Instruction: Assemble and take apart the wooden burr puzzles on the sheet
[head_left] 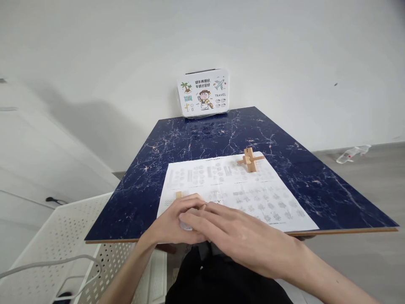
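My left hand [180, 219] and my right hand [229, 228] meet over the near edge of an instruction sheet [218, 181]. Their fingers are curled together, the right ones lying across the left fingertips. Whatever sits between them is mostly covered; a small tan bit shows near the fingertips, too little to name. Just beyond my left hand a small light wooden block [179, 194] shows on the paper. Toward the sheet's far right corner stands a cross-shaped wooden interlocking puzzle [249, 160], apart from both hands.
The dark blue marble-patterned table [142, 181] reaches to the wall. At its far edge a white cartoon-printed case [204, 93] leans upright. A white perforated cart [63, 228] with a grey cable [47, 262] is at the left. A clear plastic item [352, 154] lies on the floor, right.
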`<state>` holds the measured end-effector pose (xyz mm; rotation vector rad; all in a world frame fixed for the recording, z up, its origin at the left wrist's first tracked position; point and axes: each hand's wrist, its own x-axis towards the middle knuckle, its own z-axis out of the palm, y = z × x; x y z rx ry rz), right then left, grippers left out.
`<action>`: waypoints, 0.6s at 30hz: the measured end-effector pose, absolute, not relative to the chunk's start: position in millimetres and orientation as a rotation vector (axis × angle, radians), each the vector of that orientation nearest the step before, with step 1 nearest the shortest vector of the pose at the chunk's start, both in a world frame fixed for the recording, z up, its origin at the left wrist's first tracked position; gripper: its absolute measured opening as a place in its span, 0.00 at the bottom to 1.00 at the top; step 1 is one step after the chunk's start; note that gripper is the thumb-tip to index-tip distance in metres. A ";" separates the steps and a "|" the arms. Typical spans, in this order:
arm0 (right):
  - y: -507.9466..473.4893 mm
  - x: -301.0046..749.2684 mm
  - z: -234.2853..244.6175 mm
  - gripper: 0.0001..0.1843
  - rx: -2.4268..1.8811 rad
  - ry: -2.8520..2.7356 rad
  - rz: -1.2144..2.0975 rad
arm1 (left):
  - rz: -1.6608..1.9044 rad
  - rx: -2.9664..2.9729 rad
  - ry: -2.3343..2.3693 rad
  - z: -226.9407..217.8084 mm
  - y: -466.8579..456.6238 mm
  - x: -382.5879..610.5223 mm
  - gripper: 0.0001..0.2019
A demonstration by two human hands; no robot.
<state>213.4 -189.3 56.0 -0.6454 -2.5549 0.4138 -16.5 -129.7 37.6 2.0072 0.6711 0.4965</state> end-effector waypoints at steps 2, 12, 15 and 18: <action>-191.2 211.9 56.5 0.51 -0.625 -2.575 0.384 | 0.481 2.029 0.673 39.3 -129.6 -16.1 0.14; -188.4 209.5 64.3 0.36 -0.638 -2.410 0.490 | 0.679 1.778 0.588 37.3 -134.0 -24.9 0.28; -185.5 210.0 68.6 0.31 -0.624 -2.399 0.553 | 0.699 1.710 0.574 33.9 -136.0 -27.0 0.31; -185.8 210.9 69.4 0.29 -0.638 -2.404 0.596 | 0.679 1.700 0.545 29.9 -136.3 -26.6 0.29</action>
